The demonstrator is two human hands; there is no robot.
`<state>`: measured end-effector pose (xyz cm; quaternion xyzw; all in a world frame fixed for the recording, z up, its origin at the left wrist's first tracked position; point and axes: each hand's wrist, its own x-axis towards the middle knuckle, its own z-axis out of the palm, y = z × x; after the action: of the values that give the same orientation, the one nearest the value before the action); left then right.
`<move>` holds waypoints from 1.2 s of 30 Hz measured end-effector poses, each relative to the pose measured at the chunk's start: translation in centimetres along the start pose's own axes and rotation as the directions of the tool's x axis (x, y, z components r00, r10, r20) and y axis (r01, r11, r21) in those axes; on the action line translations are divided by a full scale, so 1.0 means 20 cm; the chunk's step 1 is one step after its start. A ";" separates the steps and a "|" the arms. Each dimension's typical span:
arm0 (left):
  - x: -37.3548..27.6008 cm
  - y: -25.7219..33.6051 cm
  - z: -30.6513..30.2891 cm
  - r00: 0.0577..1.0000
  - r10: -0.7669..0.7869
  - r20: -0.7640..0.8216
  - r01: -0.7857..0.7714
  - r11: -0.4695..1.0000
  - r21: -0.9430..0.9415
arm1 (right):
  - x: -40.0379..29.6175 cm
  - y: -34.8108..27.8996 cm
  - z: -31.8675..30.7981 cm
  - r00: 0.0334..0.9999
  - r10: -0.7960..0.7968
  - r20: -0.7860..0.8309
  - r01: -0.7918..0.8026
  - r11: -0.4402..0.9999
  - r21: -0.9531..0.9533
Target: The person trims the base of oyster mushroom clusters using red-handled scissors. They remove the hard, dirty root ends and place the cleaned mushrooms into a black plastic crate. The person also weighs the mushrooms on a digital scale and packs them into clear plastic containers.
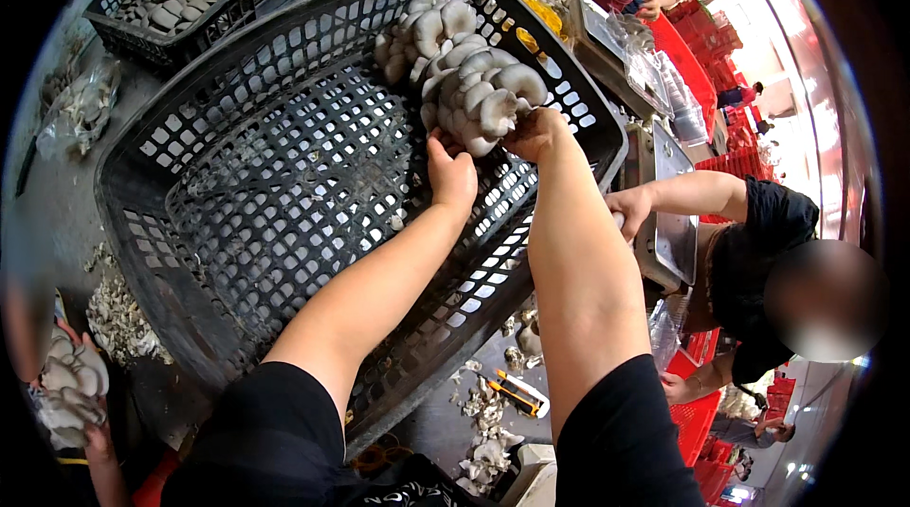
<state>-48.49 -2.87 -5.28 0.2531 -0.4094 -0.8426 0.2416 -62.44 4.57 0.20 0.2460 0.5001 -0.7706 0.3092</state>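
A big black plastic crate [284, 180] lies tilted before me, its lattice floor mostly bare. Clusters of oyster mushrooms [483, 84] fill its upper right corner. My left hand [453, 173] grips the lower left edge of the nearest cluster, thumb up against the caps. At that cluster's lower right, my right hand [537, 134] has its fingers under the stem end. Both hands reach inside the crate. Below the crate, an orange and white utility knife [519, 395] lies on the metal table [441, 429] beside mushroom trimmings [490, 457].
Another black crate [170, 45] full of mushrooms stands at the upper left. Bagged mushrooms [82, 109] and a heap of scraps [124, 315] lie left. Weighing scales [665, 201] stand right. Co-workers' hands are close at the right, upper right and lower left. Red crates [739, 166] stand beyond.
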 end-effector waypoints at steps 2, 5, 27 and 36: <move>0.00 -0.01 -0.01 1.000 -0.005 0.029 0.006 0.998 -0.065 | 0.00 0.00 -0.01 0.999 0.002 0.036 -0.004 0.999 0.049; 0.05 -0.04 -0.05 0.999 0.015 0.038 -0.008 0.981 -0.192 | -0.13 0.03 0.12 0.995 -0.012 -0.100 0.010 1.000 -0.021; 0.09 -0.05 -0.07 0.977 -0.119 0.175 0.167 0.940 -0.297 | -0.09 -0.02 0.05 0.987 -0.037 0.158 0.022 0.995 0.095; 0.09 -0.06 -0.14 0.956 -0.027 0.293 0.070 0.988 -0.137 | -0.20 0.02 0.17 0.969 -0.115 0.219 0.105 0.993 0.053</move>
<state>-48.45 -4.87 -8.22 0.1185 -0.3714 -0.9039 0.1760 -59.60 2.27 3.94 0.1365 0.4595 -0.8192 0.3148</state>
